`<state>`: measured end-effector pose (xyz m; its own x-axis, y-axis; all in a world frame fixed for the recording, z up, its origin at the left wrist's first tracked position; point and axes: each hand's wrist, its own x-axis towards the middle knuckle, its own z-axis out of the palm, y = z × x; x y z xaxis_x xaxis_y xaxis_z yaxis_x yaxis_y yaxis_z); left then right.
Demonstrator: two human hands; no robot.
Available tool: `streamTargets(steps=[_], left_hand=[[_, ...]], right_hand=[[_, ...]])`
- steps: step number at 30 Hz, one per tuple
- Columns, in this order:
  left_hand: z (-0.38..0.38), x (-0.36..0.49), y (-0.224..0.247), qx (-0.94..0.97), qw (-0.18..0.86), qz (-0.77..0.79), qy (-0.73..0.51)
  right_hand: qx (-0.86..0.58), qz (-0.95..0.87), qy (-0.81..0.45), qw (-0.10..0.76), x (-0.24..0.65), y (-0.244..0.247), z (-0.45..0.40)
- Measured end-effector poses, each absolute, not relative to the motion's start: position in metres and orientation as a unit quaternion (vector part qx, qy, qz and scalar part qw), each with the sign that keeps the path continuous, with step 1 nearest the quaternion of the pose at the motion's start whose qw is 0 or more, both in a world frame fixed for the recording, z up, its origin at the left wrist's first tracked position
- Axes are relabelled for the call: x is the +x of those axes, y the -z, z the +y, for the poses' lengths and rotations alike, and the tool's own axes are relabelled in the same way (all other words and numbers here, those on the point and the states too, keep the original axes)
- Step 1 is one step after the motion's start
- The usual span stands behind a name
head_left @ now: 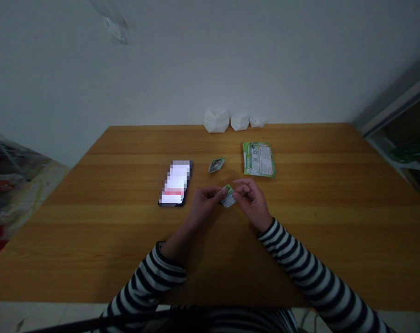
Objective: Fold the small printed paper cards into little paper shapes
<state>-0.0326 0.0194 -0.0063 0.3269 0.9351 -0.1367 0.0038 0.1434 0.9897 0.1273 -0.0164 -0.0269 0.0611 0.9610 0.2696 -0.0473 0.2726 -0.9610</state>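
Pinching the packet [228,197] by its top edge, left hand [203,203] and right hand [253,201] both grasping it between fingertips, neither released.

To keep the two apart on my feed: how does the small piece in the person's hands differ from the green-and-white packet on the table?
The small printed piece is much smaller than the green-and-white printed packet. The small printed piece is held up between the left hand and right hand, while the packet lies flat on the wooden table, touching neither hand. Both show green and white printing.
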Motion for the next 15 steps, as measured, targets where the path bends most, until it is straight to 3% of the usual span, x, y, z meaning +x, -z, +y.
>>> streamTargets(steps=[4, 10, 15], left_hand=[[0.0131, -0.0275, 0.0073, 0.559, 0.563, 0.47, -0.387], [0.015, -0.0283, 0.01, 0.536, 0.657, 0.406, -0.341], [0.0106, -0.0261, 0.0103, 0.518, 0.656, 0.407, -0.369]], right_hand=[[-0.462, -0.568, -0.418, 0.537, 0.127, 0.0307, -0.0147], [-0.428, -0.575, -0.458, 0.526, 0.1324, 0.0313, -0.0118], [-0.441, -0.575, -0.447, 0.524, 0.1357, 0.0314, -0.0129]])
